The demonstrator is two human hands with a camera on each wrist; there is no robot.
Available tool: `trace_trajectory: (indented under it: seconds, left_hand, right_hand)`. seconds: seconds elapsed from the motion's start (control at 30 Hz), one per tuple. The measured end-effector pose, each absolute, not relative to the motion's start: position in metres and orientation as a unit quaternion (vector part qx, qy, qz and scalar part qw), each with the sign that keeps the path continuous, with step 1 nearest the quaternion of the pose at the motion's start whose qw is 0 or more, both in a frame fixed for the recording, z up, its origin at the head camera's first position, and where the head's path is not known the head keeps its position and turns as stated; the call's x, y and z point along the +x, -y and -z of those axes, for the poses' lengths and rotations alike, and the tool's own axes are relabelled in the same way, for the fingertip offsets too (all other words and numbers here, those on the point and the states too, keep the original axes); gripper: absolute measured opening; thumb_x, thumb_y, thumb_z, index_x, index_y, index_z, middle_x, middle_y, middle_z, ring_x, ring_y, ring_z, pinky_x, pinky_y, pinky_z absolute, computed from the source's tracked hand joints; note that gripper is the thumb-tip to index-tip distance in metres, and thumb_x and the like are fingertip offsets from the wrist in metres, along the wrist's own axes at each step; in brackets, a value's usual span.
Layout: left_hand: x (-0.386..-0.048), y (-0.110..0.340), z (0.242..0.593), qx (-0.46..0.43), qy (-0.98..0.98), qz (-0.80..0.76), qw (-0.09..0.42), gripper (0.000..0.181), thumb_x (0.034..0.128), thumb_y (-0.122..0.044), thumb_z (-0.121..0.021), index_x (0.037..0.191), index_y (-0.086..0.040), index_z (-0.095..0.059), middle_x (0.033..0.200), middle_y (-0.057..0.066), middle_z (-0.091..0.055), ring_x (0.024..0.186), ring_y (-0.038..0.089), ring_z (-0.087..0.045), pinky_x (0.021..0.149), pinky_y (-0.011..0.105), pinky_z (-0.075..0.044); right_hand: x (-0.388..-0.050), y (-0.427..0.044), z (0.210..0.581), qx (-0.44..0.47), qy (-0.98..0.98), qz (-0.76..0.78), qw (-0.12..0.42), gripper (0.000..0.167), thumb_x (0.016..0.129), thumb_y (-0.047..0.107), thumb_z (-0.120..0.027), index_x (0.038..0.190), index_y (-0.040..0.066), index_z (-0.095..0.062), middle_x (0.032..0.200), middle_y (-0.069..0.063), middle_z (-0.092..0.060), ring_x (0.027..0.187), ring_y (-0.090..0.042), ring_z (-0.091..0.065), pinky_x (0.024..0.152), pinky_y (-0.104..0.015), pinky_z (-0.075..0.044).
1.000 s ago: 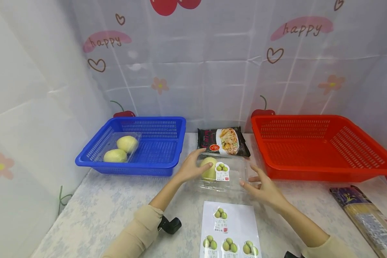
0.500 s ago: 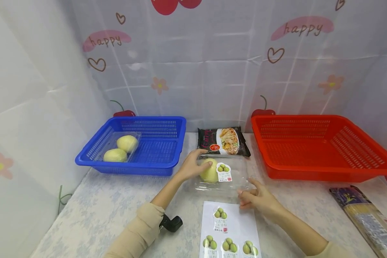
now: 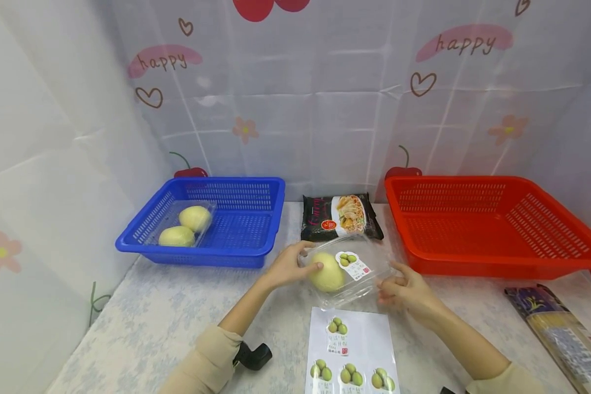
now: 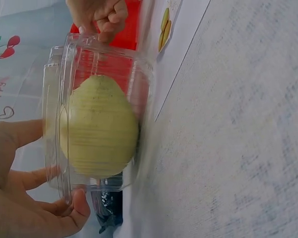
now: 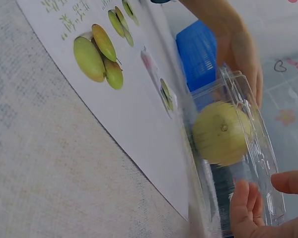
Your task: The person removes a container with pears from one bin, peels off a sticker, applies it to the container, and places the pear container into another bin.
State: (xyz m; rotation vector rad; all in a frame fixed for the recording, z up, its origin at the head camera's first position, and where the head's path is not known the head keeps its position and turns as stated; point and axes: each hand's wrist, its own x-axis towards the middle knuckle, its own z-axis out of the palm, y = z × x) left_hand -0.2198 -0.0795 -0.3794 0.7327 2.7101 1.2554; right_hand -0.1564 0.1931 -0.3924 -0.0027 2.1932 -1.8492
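Observation:
A clear plastic clamshell box (image 3: 374, 254) is held at an angle over the middle of the table, just behind a sticker sheet. Inside, toward its left end, lies a pale yellow-green, melon-like fruit (image 3: 327, 272). A white sticker (image 3: 353, 265) printed with green fruit is on the lid. My left hand (image 3: 290, 266) grips the box's left end, thumb on the lid side and fingers around the rim, as the left wrist view (image 4: 37, 191) shows. At the right end, my right hand (image 3: 411, 293) pinches the rim between thumb and curled fingers.
A blue basket (image 3: 199, 258) at left holds another clear box with two pale fruits (image 3: 176, 236). A red basket (image 3: 502, 268) stands at right. Behind the box lies a black noodle packet (image 3: 320, 216). The sticker sheet (image 3: 369, 339) is in front; a long packet (image 3: 561, 328) lies far right.
My right hand has closed on the box's right end. The box has turned anticlockwise, its left end coming nearer to me, and the fruit has shifted with it.

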Motion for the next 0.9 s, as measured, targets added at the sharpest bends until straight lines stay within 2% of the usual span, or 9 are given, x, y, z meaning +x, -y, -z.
trace_trajectory:
  seconds: [0.13,0.3,0.43,0.5,0.6,0.73,0.83,0.9]
  left_hand:
    - [-0.213,0.082,0.379,0.237,-0.877,-0.415,0.046,0.053,0.0845,-0.024,-0.068,0.128,0.001,-0.052,0.11,0.02,-0.062,0.08,0.021,-0.06,0.071,0.032,-0.05]
    - [-0.206,0.085,0.381,0.234,-0.867,-0.434,0.07,0.055,0.0839,-0.025,-0.068,0.129,0.0,-0.05,0.096,0.014,-0.059,0.069,0.014,-0.052,0.061,0.027,-0.046]
    - [-0.2,0.087,0.384,0.209,-0.841,-0.485,0.118,0.059,0.085,-0.024,-0.068,0.134,-0.002,-0.045,0.1,0.015,-0.056,0.068,0.015,-0.056,0.059,0.031,-0.052]
    - [-0.198,0.088,0.385,0.196,-0.82,-0.517,0.146,0.061,0.0859,-0.023,-0.067,0.137,-0.002,-0.041,0.106,0.018,-0.054,0.067,0.019,-0.06,0.061,0.037,-0.054]
    - [-0.195,0.088,0.387,0.186,-0.798,-0.546,0.173,0.063,0.0862,-0.02,-0.067,0.138,-0.001,-0.037,0.111,0.022,-0.05,0.066,0.023,-0.063,0.064,0.041,-0.055]
    - [-0.19,0.088,0.385,0.183,-0.798,-0.544,0.185,0.064,0.086,-0.02,-0.068,0.139,-0.003,-0.036,0.114,0.022,-0.049,0.061,0.022,-0.064,0.066,0.036,-0.053]
    - [-0.187,0.087,0.383,0.188,-0.801,-0.537,0.189,0.065,0.0862,-0.02,-0.068,0.14,-0.003,-0.035,0.113,0.022,-0.049,0.058,0.019,-0.063,0.066,0.032,-0.053]
    - [-0.185,0.087,0.383,0.191,-0.798,-0.538,0.192,0.065,0.0862,-0.019,-0.068,0.14,-0.003,-0.034,0.111,0.021,-0.049,0.056,0.018,-0.063,0.063,0.034,-0.054]
  right_hand:
    - [-0.159,-0.194,0.392,-0.001,-0.74,0.659,0.13,0.076,0.092,0.006,-0.054,0.146,-0.01,-0.002,0.094,-0.01,-0.061,0.079,-0.018,-0.066,0.076,-0.03,-0.055]
    - [-0.162,-0.19,0.394,0.016,-0.714,0.689,0.122,0.08,0.093,0.007,-0.053,0.145,-0.01,0.006,0.118,-0.03,-0.05,0.084,-0.015,-0.064,0.078,-0.03,-0.055]
    - [-0.161,-0.187,0.394,0.021,-0.715,0.689,0.117,0.081,0.094,0.012,-0.053,0.146,-0.008,0.006,0.132,-0.038,-0.034,0.087,-0.016,-0.065,0.08,-0.03,-0.054]
    - [-0.16,-0.185,0.394,0.02,-0.727,0.676,0.116,0.08,0.095,0.014,-0.053,0.146,-0.008,0.004,0.133,-0.038,-0.033,0.089,-0.018,-0.065,0.082,-0.031,-0.054]
    - [-0.158,-0.182,0.394,0.017,-0.749,0.653,0.11,0.077,0.095,0.014,-0.053,0.147,-0.008,0.0,0.126,-0.035,-0.042,0.088,-0.021,-0.065,0.083,-0.033,-0.053]
    - [-0.155,-0.178,0.394,0.023,-0.767,0.633,0.101,0.078,0.093,0.015,-0.057,0.147,-0.006,-0.005,0.115,-0.027,-0.052,0.083,-0.022,-0.065,0.08,-0.034,-0.054]
    - [-0.154,-0.176,0.394,0.027,-0.775,0.623,0.101,0.081,0.091,0.017,-0.06,0.148,-0.004,-0.007,0.112,-0.025,-0.053,0.08,-0.021,-0.063,0.077,-0.033,-0.055]
    - [-0.153,-0.175,0.394,0.026,-0.784,0.612,0.103,0.082,0.09,0.017,-0.062,0.148,-0.003,-0.008,0.11,-0.023,-0.053,0.079,-0.02,-0.061,0.074,-0.032,-0.055]
